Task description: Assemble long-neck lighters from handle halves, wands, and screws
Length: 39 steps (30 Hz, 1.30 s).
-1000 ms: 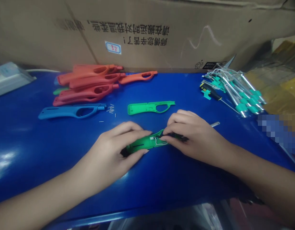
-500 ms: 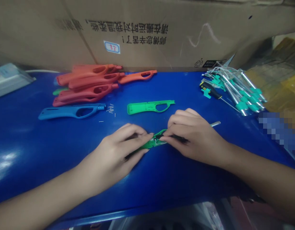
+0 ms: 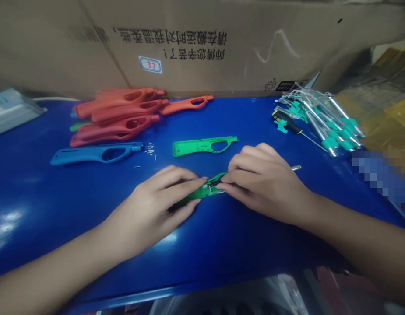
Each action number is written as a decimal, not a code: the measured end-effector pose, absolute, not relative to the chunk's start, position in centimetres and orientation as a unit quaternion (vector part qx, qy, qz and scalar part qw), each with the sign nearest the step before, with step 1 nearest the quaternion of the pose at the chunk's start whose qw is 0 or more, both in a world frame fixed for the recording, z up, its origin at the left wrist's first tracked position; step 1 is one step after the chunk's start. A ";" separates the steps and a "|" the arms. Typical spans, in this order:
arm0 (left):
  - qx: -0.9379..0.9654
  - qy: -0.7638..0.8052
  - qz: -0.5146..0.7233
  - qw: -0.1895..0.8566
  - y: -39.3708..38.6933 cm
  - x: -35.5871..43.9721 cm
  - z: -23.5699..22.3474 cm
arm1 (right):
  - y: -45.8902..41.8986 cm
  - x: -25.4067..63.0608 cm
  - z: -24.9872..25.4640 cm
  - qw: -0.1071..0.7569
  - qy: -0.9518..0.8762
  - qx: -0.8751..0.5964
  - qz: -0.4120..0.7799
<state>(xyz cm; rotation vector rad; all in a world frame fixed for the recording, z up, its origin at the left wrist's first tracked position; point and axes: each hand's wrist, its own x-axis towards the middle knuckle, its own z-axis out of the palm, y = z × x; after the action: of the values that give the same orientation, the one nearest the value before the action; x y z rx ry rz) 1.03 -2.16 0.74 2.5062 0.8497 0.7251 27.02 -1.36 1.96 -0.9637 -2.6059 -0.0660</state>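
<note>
A green lighter shell half (image 3: pixel 201 192) is held low over the blue table, its inner side up, with a white wire and dark parts inside. My left hand (image 3: pixel 163 197) grips its wide end between thumb and fingers. At the other end my right hand (image 3: pixel 258 179) pinches the shell and the parts in it, its fingertips hiding what they press. A metal tube end (image 3: pixel 296 168) sticks out beyond the right hand. Just behind lies a second green shell half (image 3: pixel 192 147), open side up.
Red and orange lighter shells (image 3: pixel 117 124) are heaped at the back left, with a blue shell (image 3: pixel 87 154) and several small screws (image 3: pixel 149 149) in front. A screwdriver (image 3: pixel 287 121) lies by metal tubes with green parts (image 3: pixel 332 127) at the right. A cardboard box (image 3: pixel 189 78) stands behind.
The whole view has shifted slightly. Both hands keep their grip on the green shell half, with only slight finger movement.
</note>
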 end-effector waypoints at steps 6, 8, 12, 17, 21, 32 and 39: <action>0.912 0.314 0.200 0.171 -2.0 0.9 0.7 | -1.1 26.9 1.5 0.194 -0.909 -0.367 0.024; 0.917 0.316 0.190 0.151 -1.9 0.8 0.8 | -1.1 26.9 1.6 0.199 -0.903 -0.377 0.055; 0.927 0.311 0.171 0.124 -1.8 0.7 0.8 | -1.0 27.4 2.3 0.168 -0.923 -0.342 0.051; 0.936 0.304 0.157 0.084 -1.8 0.4 0.8 | -1.2 27.9 3.3 0.076 -0.956 -0.285 0.006; 0.940 0.297 0.147 0.080 -2.0 0.6 1.0 | -1.6 27.5 3.4 0.042 -0.958 -0.280 0.041; 0.942 0.304 0.120 0.079 -2.1 0.8 1.2 | -1.3 29.8 5.1 0.062 -0.945 -0.321 0.014; 0.940 0.306 0.124 0.089 -1.6 0.3 1.4 | -1.2 29.8 4.9 0.011 -0.939 -0.337 0.059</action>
<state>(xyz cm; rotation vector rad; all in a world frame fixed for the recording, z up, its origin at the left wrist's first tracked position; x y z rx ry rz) 0.34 -1.63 1.37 2.7954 0.9100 0.3674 29.80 -1.21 4.92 -1.0525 -2.9304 0.1840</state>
